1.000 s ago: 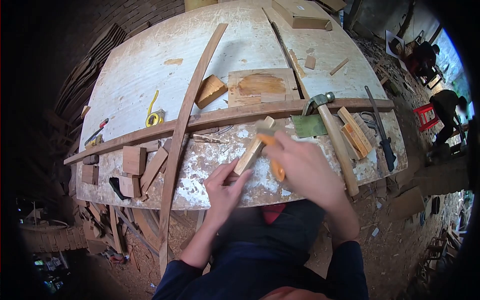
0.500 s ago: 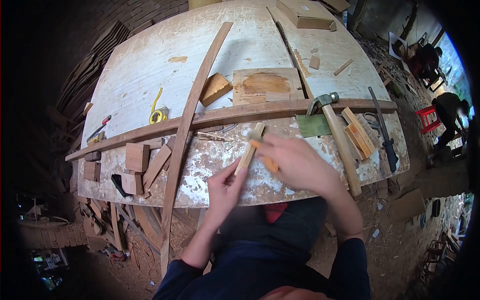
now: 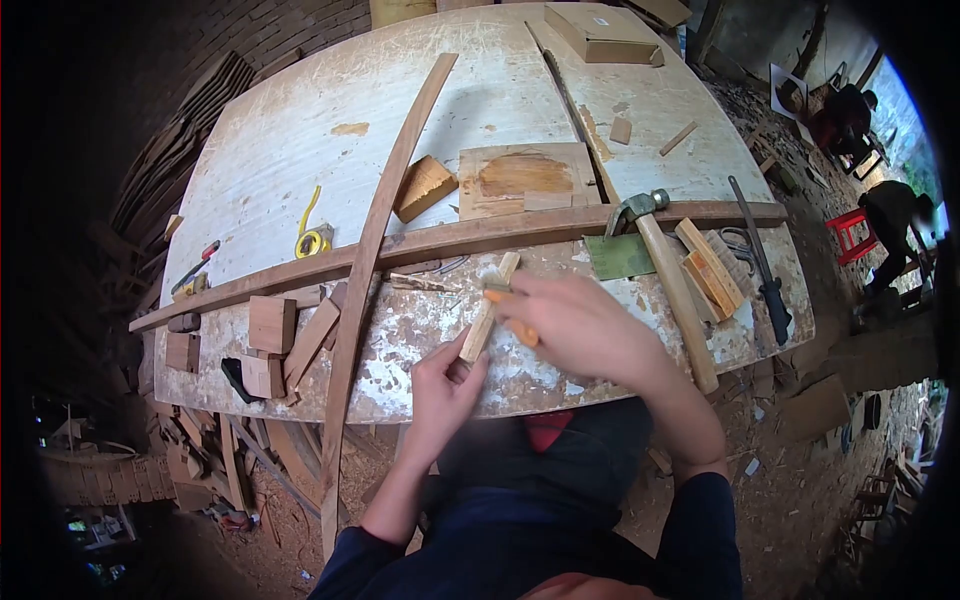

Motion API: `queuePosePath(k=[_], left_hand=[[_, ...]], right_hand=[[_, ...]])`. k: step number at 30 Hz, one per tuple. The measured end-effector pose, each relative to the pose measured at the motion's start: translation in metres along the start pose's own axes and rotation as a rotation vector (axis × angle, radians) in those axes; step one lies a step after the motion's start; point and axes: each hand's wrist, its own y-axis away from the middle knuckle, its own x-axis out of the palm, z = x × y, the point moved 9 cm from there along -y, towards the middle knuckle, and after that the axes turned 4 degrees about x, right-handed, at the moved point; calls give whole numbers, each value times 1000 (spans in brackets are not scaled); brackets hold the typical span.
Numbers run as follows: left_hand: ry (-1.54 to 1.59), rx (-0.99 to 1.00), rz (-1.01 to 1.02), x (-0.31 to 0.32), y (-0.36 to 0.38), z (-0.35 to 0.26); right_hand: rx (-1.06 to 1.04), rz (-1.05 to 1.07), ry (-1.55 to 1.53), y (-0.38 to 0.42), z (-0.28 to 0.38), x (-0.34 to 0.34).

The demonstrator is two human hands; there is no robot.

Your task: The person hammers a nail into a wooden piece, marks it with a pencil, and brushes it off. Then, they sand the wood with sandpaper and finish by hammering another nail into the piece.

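A red stool (image 3: 848,219) stands at right on the littered floor (image 3: 775,490), near bluish light (image 3: 908,125).

- I see the far end of the pale, narrow wooden stick (image 3: 481,328) has swung left.
- Bare right hand (image 3: 585,318) shifted left too; its orange-handled tool (image 3: 523,332) sits farther down the stick.

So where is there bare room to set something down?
Bare: the tabletop beyond the tape measure, left of the long wooden strip; also the stretch beyond the flat board, between that strip and the dark gap. Crowded: near right, around the hammer; near left, around the wooden blocks.
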Motion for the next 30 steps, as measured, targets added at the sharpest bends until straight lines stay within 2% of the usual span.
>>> queuePosePath(k=[1,4,8,9,12,13,16,17,20,21,24,25,28,29,30], left_hand=[[-5,35,-8,-2,-2,-6],[-95,63,39,-2,-2,-7],[-98,105,30,0,-1,-18],[-89,144,36,1,-1,-22],[-131,169,21,-4,0,-30],[-152,164,12,-4,1,-31],[-134,188,23,1,1,-35],[-145,195,36,1,0,-33],[-171,183,44,-2,2,-28],[-165,170,19,-3,2,-31],[-150,174,-5,-1,4,-39],[-150,186,-10,-1,1,-42],[-128,150,-31,-2,1,-37],[-140,146,-20,0,0,-34],[-144,143,-15,1,0,-36]], right_hand=[[-32,24,40,4,13,11],[-97,206,-151,7,23,10],[-36,-5,60,0,5,6],[-87,62,110,6,26,9],[-186,88,-141,9,33,4],[-76,102,-90,0,12,0],[-26,42,117,-2,4,10],[-108,50,63,7,19,14],[-42,228,-166,2,15,5],[8,163,-79,-4,-5,-1],[-36,-17,7,0,-5,7],[-95,65,-25,6,17,4],[7,201,-175,0,5,-2],[89,195,-18,-7,-17,-2],[54,159,-33,-4,-11,-2]])
